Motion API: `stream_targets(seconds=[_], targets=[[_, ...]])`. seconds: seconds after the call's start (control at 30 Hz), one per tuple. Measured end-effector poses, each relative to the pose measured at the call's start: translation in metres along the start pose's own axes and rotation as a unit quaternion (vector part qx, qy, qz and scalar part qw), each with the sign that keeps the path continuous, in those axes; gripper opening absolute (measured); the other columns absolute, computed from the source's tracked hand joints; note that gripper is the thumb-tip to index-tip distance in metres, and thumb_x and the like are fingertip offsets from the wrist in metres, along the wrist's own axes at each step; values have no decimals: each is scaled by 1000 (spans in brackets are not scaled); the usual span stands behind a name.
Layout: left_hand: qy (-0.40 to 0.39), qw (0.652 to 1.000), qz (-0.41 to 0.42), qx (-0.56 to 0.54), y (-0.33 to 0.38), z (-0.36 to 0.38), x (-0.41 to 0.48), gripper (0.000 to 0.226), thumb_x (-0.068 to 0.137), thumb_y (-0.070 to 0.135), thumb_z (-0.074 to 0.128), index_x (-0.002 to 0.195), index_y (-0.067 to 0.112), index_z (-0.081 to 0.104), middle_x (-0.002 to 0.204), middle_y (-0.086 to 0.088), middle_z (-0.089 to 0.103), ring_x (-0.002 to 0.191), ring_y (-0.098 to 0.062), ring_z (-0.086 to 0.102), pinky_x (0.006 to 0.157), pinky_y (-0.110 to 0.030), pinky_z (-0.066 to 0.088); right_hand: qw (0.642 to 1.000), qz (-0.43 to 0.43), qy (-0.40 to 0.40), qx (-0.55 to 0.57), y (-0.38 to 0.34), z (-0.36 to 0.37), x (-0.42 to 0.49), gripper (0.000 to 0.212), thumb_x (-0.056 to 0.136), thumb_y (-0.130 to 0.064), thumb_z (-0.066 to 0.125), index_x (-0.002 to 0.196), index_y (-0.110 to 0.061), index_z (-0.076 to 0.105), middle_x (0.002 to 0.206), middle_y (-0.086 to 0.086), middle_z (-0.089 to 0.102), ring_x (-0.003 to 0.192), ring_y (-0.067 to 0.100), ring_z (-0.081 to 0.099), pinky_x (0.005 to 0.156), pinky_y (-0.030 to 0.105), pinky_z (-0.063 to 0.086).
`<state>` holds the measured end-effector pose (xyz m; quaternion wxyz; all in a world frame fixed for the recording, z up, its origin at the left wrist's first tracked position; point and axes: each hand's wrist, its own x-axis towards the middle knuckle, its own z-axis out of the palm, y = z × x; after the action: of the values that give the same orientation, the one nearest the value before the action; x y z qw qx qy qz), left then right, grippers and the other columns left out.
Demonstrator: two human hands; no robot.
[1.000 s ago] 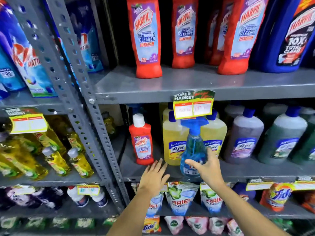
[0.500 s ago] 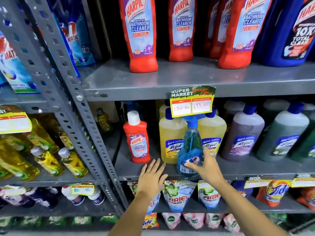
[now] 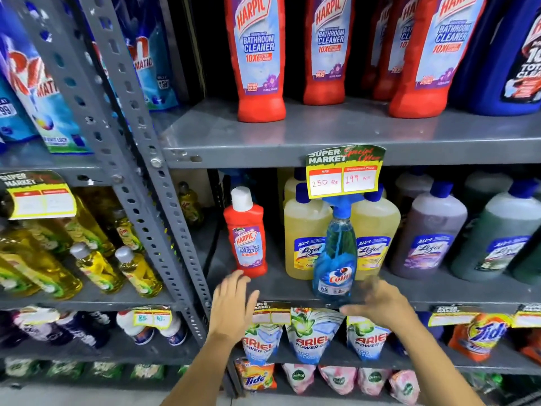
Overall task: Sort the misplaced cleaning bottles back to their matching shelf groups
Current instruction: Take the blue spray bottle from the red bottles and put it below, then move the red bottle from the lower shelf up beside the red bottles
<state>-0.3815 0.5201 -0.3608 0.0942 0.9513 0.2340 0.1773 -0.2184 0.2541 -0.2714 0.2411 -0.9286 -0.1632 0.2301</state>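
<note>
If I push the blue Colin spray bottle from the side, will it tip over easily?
Probably yes. The Colin spray bottle is tall and narrow, with its trigger head at the top, so a high push would likely tip it. It looks nearly full of liquid, so it is probably fairly heavy. It stands near the shelf edge, so it might fall off.

The right hand (image 3: 377,300) is motion-blurred, its grip unreadable. The price tag (image 3: 344,172) hides the spray bottle's (image 3: 333,259) trigger. The top edge crops the red bottles (image 3: 259,57).
</note>
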Motion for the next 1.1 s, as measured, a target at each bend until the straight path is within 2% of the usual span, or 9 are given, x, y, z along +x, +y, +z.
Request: stream_targets(seconds=[0.07,0.13,0.2,0.33,0.47,0.6,0.8,0.97,1.1], targets=[[-19,1000,-19,9,-11,0,3,76,98,61,6,132,11,52,142,-7,50,132,-26,44,109,-43,37,996,-15,-90,9,-20,-5,-20,62,56,-55,86,103,-25,59,98,-4,66,84,12,62,68,25,46],[-49,998,-30,9,-17,5,7,91,92,68,-5,147,8,35,156,-7,32,146,-21,24,119,-40,20,987,-63,-138,53,-54,-4,-37,57,61,-48,87,102,-20,59,84,-3,64,68,9,58,62,23,46],[-60,997,-45,1,-20,11,7,99,86,72,-13,153,6,19,161,-9,19,149,-18,9,121,-33,6,985,-122,-123,25,-92,2,-44,64,65,-47,84,115,-19,56,95,0,66,80,13,61,70,25,48],[-69,994,-84,2,-17,17,7,111,74,75,-27,154,4,5,162,-12,11,149,-20,7,119,-28,-3,974,-225,26,8,-153,22,-25,93,73,-43,80,147,-15,32,140,8,53,125,25,54,99,37,47],[-65,994,-91,-2,-15,19,9,105,79,72,-21,154,3,3,162,-12,10,149,-21,8,118,-28,-4,963,-246,85,74,-187,47,8,113,71,-33,83,154,-13,10,148,12,38,129,28,49,100,42,48],[-75,993,-92,8,-17,20,10,90,85,61,-8,154,4,2,162,-13,9,149,-22,7,118,-29,-5,964,-181,39,192,-195,65,49,135,37,-50,88,149,-18,20,138,11,52,122,29,57,98,50,50],[-74,995,-74,1,-19,21,10,88,87,60,-4,154,5,5,162,-14,11,149,-24,8,118,-30,-5,969,-166,24,182,-198,71,64,69,62,-30,90,122,-15,59,116,6,71,104,24,68,92,45,54],[-86,993,-70,31,-19,22,12,85,86,60,-9,155,15,9,162,-12,9,150,-25,4,119,-34,-5,964,-197,86,154,-186,69,48,63,70,-34,84,124,-13,58,120,9,69,107,25,66,92,42,54],[-102,992,-66,33,-17,17,12,91,81,63,-14,156,17,12,163,-12,7,150,-25,0,119,-35,-7,952,-240,99,165,-177,49,18,61,72,-29,84,124,-11,59,120,8,69,105,20,66,84,27,49]])
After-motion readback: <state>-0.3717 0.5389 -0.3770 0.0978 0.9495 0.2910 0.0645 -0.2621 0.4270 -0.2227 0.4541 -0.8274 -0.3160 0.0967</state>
